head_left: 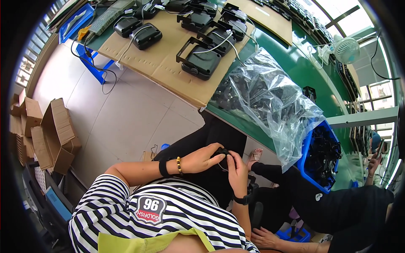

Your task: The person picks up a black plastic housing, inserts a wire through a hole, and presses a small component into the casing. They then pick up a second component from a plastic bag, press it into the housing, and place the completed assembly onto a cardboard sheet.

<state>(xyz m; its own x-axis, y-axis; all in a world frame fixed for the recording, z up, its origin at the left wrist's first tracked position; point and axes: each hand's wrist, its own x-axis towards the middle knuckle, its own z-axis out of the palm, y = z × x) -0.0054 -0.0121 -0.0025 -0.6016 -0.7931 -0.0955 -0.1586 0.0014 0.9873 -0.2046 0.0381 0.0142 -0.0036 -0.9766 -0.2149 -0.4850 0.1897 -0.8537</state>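
Above my lap, my left hand [204,159] and my right hand [237,169] come together, fingers closed around a small black part [221,151]. My fingers hide most of it, so its exact kind does not show. A thin light strand hangs just below it, between the hands. Beyond them, at the table's edge, lies a transparent plastic bag [270,95] of small black parts. To the right of the bag, a blue bin [302,162] holds a heap of similar black pieces.
Black boxy units with U-shaped brackets [202,63] and white cables stand on a cardboard sheet [162,69] over the green table [236,120]. Open cardboard boxes [57,135] are at the left. A co-worker's hand [265,238] and dark-clothed legs are close on my right. A fan [346,50] stands far right.
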